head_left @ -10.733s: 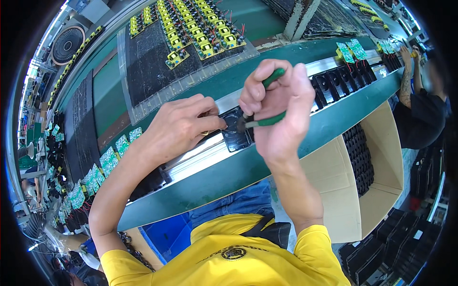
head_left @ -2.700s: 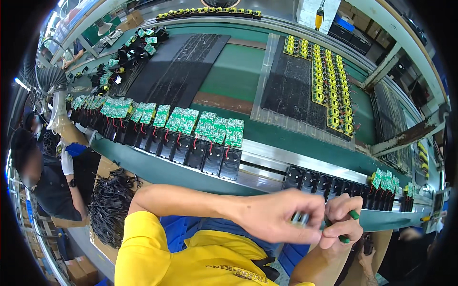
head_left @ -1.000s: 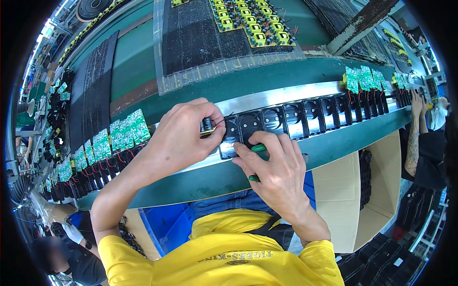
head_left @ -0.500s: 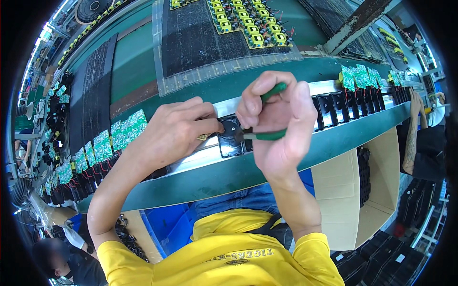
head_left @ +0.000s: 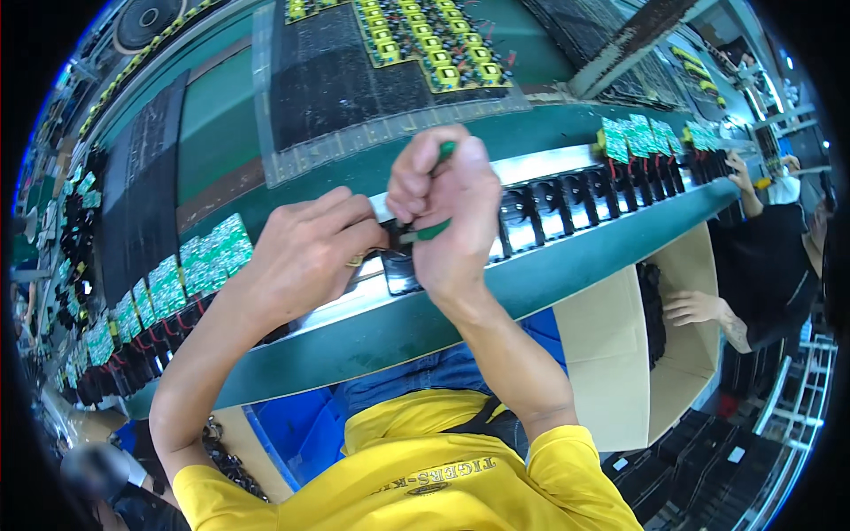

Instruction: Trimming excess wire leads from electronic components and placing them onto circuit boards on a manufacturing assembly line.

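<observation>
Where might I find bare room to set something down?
Bare: the green bench between the clear-edged black mat and silver metal rail, and the bench's front edge. Crowded: the rail, with black plastic cases and green circuit boards.

Between the forearms, at lower centre, the bare front strip of the green bench (head_left: 354, 343) leaves a low way in. At centre the left hand (head_left: 310, 252) and the right hand (head_left: 462, 208), with green-handled cutters (head_left: 434, 230) in the latter, crowd the space over the nearest black case (head_left: 403, 277). Right of centre, above the metal rail (head_left: 542, 165), a green lane is passable until upright circuit boards (head_left: 639, 137) and a worn post (head_left: 633, 51) narrow it. At left, more boards (head_left: 212, 257) stand in the way. At lower right, an open cardboard box (head_left: 609, 389) and a co-worker's hand (head_left: 695, 307) obstruct.
</observation>
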Demonstrator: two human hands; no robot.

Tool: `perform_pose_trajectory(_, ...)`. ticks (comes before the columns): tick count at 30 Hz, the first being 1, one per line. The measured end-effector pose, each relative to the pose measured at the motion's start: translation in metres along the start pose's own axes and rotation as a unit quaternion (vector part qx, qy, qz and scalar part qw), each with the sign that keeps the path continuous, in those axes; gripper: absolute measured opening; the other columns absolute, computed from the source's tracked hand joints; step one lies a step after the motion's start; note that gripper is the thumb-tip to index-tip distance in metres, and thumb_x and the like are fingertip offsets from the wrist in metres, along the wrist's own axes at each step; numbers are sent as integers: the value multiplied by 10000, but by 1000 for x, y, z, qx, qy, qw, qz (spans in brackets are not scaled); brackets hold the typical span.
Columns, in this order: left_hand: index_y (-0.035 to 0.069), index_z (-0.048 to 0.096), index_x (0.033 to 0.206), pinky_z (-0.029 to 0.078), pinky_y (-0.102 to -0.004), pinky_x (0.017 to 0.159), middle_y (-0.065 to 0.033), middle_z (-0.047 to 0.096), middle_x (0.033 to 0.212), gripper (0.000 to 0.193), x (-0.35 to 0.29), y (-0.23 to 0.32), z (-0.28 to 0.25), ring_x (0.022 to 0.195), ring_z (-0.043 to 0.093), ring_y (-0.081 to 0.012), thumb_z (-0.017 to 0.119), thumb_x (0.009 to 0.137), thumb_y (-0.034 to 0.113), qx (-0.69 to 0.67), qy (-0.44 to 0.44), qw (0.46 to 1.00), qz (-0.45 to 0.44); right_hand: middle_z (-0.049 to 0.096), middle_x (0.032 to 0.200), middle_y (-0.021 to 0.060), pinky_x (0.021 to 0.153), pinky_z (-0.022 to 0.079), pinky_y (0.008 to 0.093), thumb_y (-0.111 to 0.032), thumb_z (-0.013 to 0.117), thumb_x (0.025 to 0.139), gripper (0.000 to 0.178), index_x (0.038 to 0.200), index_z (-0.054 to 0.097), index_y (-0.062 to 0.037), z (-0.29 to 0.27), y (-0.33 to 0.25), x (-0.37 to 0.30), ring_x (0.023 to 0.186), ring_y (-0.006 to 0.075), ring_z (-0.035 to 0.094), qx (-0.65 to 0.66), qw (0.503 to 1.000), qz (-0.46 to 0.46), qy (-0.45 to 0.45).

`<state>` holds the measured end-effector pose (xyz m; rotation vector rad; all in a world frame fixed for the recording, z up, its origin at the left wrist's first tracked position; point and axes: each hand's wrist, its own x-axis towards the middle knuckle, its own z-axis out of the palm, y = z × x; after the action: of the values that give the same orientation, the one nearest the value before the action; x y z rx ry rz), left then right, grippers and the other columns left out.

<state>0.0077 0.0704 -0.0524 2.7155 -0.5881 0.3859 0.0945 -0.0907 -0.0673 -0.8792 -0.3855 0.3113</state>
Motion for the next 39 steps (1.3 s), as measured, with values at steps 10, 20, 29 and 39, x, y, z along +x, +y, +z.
perform_pose_trajectory(10,78,759,1015,543,-365,756,-42,718,1072,186,0,9,-5,905,670,-251,751,859,-22,-10,-13,999,-40,533,876,31,630,355,291,-236,421,1171,202,1101,551,-97,-2,-7,8,721,118,427,-4,998,61,-12)
perform_pose_trajectory(20,89,761,1026,539,-368,675,-35,690,1089,84,1,22,-7,882,674,-233,772,951,55,1,-18,996,-93,651,1145,80,807,495,354,-184,835,980,467,1438,754,-141,-51,-85,-64,929,198,569,-503,844,-137,-128)
perform_pose_trajectory(29,90,784,994,528,-342,689,-16,680,1093,87,3,34,1,862,664,-198,837,925,85,-32,20,986,-164,643,1190,72,838,494,373,-181,952,896,194,1088,921,-172,-60,-58,-80,972,228,570,-727,647,-183,-141)
perform_pose_trajectory(39,88,810,921,498,-305,733,10,693,1083,80,12,41,12,877,621,-170,856,880,37,-42,52,972,-225,633,1191,65,833,482,369,-181,952,900,225,1121,915,-171,-63,-55,-80,977,220,560,-711,667,-174,-140)
